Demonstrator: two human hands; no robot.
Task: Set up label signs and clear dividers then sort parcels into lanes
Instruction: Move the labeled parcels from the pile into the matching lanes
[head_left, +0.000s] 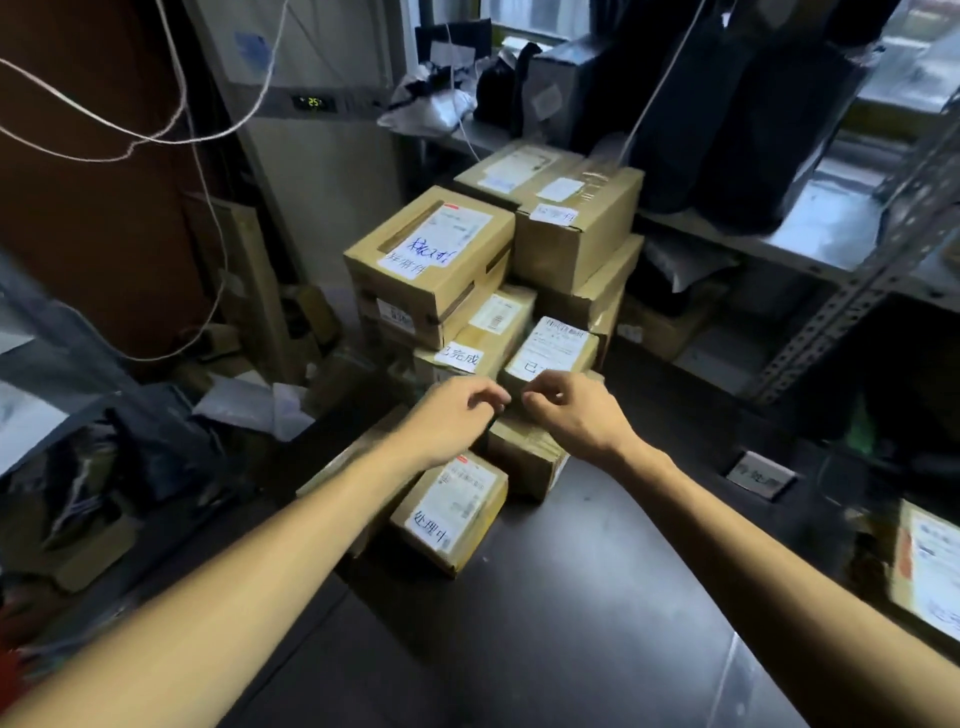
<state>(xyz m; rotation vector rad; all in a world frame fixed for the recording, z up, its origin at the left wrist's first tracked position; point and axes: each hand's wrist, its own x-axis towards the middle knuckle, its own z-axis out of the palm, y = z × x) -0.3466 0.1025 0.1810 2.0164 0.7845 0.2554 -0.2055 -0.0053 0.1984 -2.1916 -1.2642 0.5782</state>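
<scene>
Cardboard parcels with white labels are stacked at the far end of a dark table (597, 597). My left hand (452, 421) and my right hand (571, 410) hover close together over a small parcel (556, 348) in the stack's front row, fingers curled, fingertips nearly touching its front edge. Whether either hand pinches anything is unclear. A low parcel (452, 514) with a handwritten label lies under my left wrist. Another brown parcel (524, 457) sits below my right hand. A tall box (431, 260) tops the stack on the left, and a second tall box (576, 228) stands behind on the right.
A small label sign (761, 475) lies on the table at right. Another labelled parcel (930, 571) sits at the right edge. Metal shelving (831, 306) with dark bags stands at right, and plastic mailers (249, 405) are piled at left. Cords (119, 130) hang at upper left.
</scene>
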